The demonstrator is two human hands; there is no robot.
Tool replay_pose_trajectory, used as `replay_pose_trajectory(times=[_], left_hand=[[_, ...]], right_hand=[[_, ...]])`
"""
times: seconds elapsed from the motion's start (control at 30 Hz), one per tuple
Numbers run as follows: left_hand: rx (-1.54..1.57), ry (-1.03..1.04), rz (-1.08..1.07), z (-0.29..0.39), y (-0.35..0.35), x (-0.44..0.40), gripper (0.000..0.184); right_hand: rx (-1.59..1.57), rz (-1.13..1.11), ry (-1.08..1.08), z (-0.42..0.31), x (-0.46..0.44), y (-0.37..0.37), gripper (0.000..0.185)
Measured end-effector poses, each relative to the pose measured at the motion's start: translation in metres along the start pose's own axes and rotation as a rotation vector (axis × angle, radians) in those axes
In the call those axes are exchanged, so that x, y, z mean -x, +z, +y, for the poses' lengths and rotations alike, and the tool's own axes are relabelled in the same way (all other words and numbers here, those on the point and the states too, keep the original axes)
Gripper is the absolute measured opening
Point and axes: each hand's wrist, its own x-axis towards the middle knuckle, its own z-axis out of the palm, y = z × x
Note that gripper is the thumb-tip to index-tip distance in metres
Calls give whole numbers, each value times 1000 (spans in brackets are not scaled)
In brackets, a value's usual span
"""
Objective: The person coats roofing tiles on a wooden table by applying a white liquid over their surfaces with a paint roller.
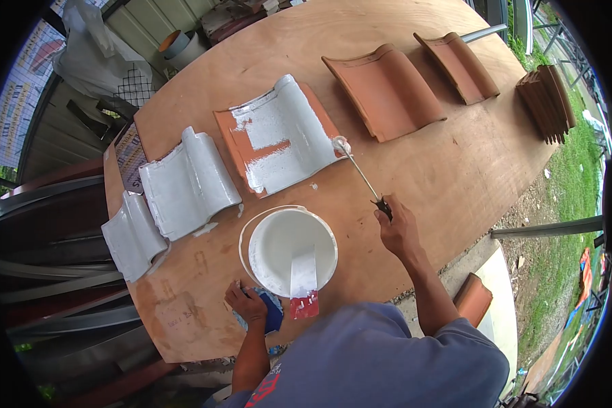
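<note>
My right hand [396,228] grips the dark handle of a small paint roller [364,178]. Its white-coated head [342,145] touches the lower right corner of a clay roof tile [279,132]. White paint covers much of that tile, with bare orange along its left, right and part of the middle. Low on the board, my left hand [249,303] has bent fingers over a blue cloth-like thing [273,313], partly hidden beneath it. Just above that hand stands a white bucket [253,255] of white paint. A scraper with a red end [304,304] leans across its rim.
Two white-painted tiles [190,183] [134,234] lie at the left. Two bare orange tiles [387,92] [459,68] lie at the upper right, near a tile stack [547,105] by the edge. All are on a rounded plywood board [360,258]. Another tile [474,299] lies lower right.
</note>
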Motion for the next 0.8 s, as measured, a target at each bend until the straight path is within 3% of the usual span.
replay_pose_trajectory(times=[0.2, 0.4, 0.53, 0.63, 0.8], left_hand=[[4, -1, -8, 5, -4, -1, 40], [2, 17, 18, -2, 1, 0, 37], [29, -31, -14, 2, -1, 0, 40], [29, -40, -26, 6, -5, -2, 39], [27, -32, -16, 6, -4, 1, 38]], right_hand=[[251, -90, -103, -6, -88, 58, 15], [292, -29, -168, -35, -228, 111, 25], [256, -42, -127, -66, -274, 116, 23], [204, -35, -96, -64, -271, 123, 23], [180, -43, 11, -32, -169, 104, 27]])
